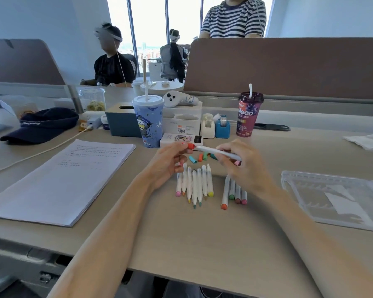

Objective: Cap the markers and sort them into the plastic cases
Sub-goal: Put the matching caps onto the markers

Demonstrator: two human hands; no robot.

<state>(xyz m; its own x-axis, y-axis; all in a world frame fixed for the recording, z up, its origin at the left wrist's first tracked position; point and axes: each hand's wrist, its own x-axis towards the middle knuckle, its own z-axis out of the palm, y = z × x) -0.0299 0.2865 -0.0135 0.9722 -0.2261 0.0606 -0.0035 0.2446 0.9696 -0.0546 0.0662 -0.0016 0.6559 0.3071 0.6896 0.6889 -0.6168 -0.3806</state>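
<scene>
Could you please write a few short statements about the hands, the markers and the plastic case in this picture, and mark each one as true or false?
1. The left hand pinches an orange cap at the end of the marker that the right hand holds. True.
2. The plastic case already contains several markers. False: no marker shows in it; the other markers lie on the table.
3. Loose caps lie on the table beyond the other markers. True.
4. The stack of paper lies to the right of the other markers. False: it lies to their left.
</scene>
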